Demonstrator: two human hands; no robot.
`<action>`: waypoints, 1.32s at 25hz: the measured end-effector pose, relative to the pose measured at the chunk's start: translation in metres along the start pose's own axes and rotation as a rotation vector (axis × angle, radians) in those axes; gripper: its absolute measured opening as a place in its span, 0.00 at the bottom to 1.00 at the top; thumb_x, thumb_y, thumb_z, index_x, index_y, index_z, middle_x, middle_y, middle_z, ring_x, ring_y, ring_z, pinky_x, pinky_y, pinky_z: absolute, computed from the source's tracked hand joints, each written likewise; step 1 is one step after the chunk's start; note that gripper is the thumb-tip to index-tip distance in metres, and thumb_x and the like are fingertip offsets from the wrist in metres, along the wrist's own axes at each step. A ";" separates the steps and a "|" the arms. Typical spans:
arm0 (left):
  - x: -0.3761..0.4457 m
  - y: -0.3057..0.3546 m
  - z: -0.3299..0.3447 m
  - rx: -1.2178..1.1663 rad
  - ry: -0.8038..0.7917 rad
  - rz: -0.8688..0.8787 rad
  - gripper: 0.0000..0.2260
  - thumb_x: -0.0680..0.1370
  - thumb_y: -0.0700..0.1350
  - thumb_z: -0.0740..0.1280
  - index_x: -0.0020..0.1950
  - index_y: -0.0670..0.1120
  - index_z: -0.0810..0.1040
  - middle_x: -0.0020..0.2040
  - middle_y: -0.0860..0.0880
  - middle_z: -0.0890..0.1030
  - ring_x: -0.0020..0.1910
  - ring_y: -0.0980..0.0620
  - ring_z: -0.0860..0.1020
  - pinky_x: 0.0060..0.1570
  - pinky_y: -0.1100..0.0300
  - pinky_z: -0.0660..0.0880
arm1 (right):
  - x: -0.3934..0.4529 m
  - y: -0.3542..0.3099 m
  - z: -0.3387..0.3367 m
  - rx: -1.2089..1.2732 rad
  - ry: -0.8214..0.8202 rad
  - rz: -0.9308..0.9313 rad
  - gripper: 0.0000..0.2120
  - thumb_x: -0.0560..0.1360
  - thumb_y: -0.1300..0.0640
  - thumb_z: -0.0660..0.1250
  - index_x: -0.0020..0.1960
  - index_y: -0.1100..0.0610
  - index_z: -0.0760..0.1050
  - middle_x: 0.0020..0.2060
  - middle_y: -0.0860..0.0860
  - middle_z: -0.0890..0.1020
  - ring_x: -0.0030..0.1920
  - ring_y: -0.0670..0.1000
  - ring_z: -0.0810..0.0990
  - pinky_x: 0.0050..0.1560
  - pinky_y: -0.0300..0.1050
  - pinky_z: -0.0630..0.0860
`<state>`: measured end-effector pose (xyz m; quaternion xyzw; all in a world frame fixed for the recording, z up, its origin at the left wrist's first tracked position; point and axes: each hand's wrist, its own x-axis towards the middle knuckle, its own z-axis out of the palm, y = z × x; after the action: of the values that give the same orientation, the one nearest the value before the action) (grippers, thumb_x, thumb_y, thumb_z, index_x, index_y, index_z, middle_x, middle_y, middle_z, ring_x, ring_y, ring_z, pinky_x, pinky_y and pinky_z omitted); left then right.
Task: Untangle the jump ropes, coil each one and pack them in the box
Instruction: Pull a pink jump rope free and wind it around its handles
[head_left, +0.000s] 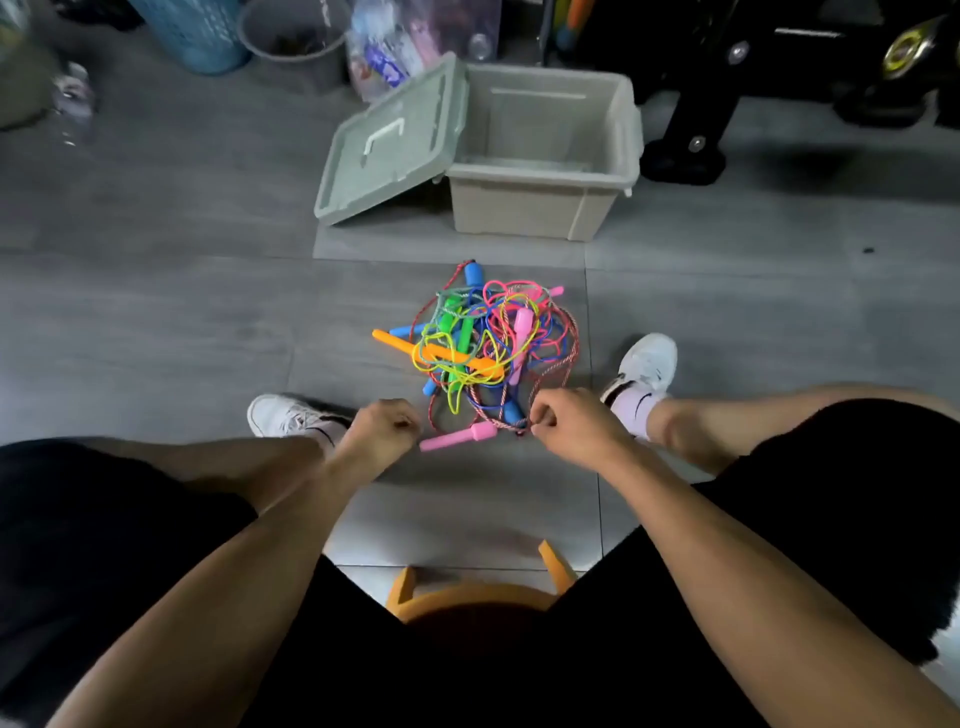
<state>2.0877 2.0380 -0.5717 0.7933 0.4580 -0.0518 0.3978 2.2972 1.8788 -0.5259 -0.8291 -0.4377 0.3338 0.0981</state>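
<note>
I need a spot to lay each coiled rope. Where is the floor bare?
Bare floor lies left of the rope tangle, below the lid, and between tangle and box. It is crowded between the shoes.

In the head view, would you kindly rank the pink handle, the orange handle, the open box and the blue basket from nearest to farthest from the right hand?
From the right hand:
1. Pink handle, just beside it toward the left hand.
2. Orange handle, in the tangle ahead.
3. Open box, beyond the tangle.
4. Blue basket, far back left.
</note>
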 end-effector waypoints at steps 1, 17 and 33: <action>0.008 -0.004 0.016 -0.004 0.003 -0.023 0.07 0.71 0.35 0.68 0.39 0.45 0.83 0.35 0.50 0.81 0.40 0.47 0.82 0.37 0.63 0.71 | 0.007 0.008 0.006 0.017 -0.006 0.014 0.03 0.72 0.59 0.69 0.46 0.53 0.79 0.45 0.52 0.85 0.48 0.56 0.82 0.49 0.49 0.78; 0.112 -0.057 0.145 0.361 -0.211 -0.087 0.12 0.72 0.44 0.71 0.56 0.48 0.82 0.52 0.39 0.78 0.53 0.37 0.75 0.44 0.50 0.74 | 0.074 0.078 0.077 0.283 -0.163 0.255 0.02 0.72 0.58 0.71 0.45 0.54 0.79 0.35 0.45 0.78 0.41 0.50 0.80 0.43 0.42 0.76; 0.070 0.038 0.003 0.555 -0.176 0.260 0.22 0.73 0.43 0.64 0.66 0.56 0.73 0.56 0.45 0.81 0.52 0.40 0.79 0.46 0.53 0.74 | 0.071 0.031 0.036 0.314 0.050 -0.052 0.13 0.74 0.58 0.70 0.58 0.58 0.78 0.53 0.54 0.82 0.53 0.54 0.81 0.55 0.48 0.75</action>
<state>2.1584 2.0735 -0.5828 0.9160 0.2849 -0.1919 0.2073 2.3229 1.9116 -0.6006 -0.8000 -0.3988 0.3747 0.2460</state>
